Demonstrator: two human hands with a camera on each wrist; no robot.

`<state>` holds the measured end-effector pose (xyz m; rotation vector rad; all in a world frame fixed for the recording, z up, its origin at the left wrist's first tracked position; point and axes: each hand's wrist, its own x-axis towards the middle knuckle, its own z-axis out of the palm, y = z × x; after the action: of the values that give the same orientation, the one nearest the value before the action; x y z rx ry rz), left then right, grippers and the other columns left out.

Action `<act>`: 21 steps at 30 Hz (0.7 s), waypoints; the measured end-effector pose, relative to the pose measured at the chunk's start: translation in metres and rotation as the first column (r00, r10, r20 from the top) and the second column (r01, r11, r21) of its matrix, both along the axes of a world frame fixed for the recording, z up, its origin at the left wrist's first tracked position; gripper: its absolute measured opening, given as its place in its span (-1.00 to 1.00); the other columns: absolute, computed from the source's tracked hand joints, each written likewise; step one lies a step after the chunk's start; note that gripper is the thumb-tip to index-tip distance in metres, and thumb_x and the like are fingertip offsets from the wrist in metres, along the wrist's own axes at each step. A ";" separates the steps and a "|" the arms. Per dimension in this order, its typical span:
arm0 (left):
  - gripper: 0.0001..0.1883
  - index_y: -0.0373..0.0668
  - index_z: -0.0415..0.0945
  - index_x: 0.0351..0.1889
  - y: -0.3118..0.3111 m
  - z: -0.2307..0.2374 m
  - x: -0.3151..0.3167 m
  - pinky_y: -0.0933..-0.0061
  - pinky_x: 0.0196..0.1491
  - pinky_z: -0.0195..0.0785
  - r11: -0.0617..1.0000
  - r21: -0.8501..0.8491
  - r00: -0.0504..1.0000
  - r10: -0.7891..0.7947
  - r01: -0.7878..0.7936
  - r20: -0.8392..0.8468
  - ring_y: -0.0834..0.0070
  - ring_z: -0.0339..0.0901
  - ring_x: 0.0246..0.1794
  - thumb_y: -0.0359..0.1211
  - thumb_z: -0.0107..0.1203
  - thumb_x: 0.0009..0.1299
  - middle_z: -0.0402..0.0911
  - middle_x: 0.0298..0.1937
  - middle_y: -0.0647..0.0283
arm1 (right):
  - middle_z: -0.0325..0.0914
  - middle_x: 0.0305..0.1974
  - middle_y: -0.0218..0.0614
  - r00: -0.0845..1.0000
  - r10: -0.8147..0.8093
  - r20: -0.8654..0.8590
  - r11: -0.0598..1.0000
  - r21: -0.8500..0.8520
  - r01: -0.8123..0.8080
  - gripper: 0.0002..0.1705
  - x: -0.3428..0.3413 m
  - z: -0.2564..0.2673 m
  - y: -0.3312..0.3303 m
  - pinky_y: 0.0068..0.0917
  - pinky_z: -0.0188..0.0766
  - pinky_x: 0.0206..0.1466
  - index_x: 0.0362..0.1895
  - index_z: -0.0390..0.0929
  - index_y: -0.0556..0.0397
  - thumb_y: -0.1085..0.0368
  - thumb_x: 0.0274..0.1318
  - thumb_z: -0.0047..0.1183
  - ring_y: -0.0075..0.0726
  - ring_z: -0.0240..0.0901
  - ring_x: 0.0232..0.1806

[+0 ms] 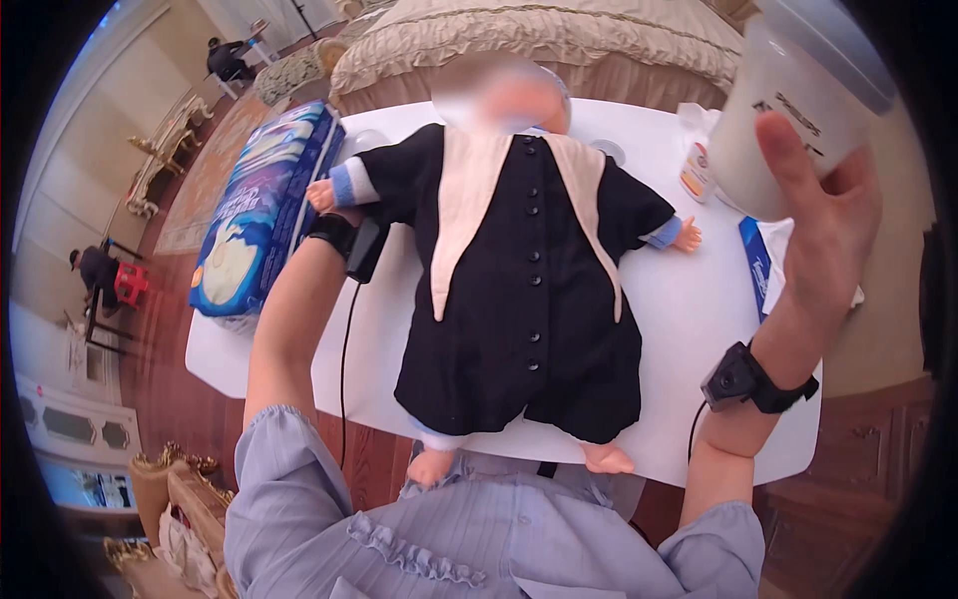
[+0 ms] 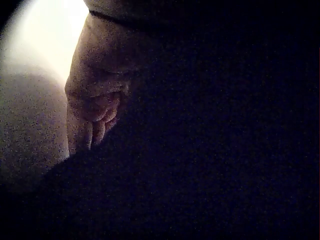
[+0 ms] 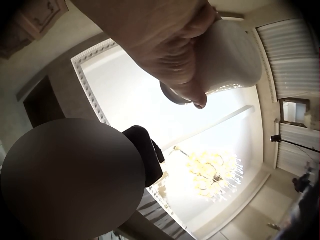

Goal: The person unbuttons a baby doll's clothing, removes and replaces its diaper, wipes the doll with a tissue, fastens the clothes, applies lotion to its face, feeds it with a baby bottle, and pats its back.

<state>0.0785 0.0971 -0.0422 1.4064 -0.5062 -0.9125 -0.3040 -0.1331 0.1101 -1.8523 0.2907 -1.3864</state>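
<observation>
A doll (image 1: 584,369) in a black buttoned outfit with long cream collar points lies on its back on the white table (image 1: 669,319). Raised at the upper right, my right hand (image 1: 826,235) grips a frosted container (image 1: 743,145) with a grey end and dark lettering, thumb along its side. The right wrist view shows the same hand (image 3: 162,52) around the container (image 3: 230,57). My left hand (image 1: 345,214) is mostly hidden by the doll's sleeve at the left. In the dark left wrist view, black cloth covers the fingertips of that hand (image 2: 92,92).
Blue diaper pack (image 1: 254,215) stands on the table's left side. A small labelled bottle (image 1: 695,170) and a blue-and-white packet (image 1: 763,265) lie near the right edge. Behind the table is a bed (image 1: 539,30); cables run down from both wrist cameras.
</observation>
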 end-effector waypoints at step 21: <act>-0.12 -0.13 0.26 0.39 0.021 -0.022 0.098 0.18 0.31 0.25 0.758 0.354 0.330 -0.192 -0.548 0.924 -0.03 0.37 0.27 -0.08 0.41 0.12 0.41 0.25 -0.19 | 0.60 -0.05 -0.30 0.937 0.303 -0.175 0.950 -0.020 -0.311 -0.33 0.039 -0.018 0.040 -0.51 0.46 0.05 0.12 0.46 0.20 0.26 -0.08 0.48 -0.49 0.53 -0.04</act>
<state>0.1767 0.1181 -0.0639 2.5824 -0.9074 0.1512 -0.2651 -0.0933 0.0922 -1.9626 0.0482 -1.0323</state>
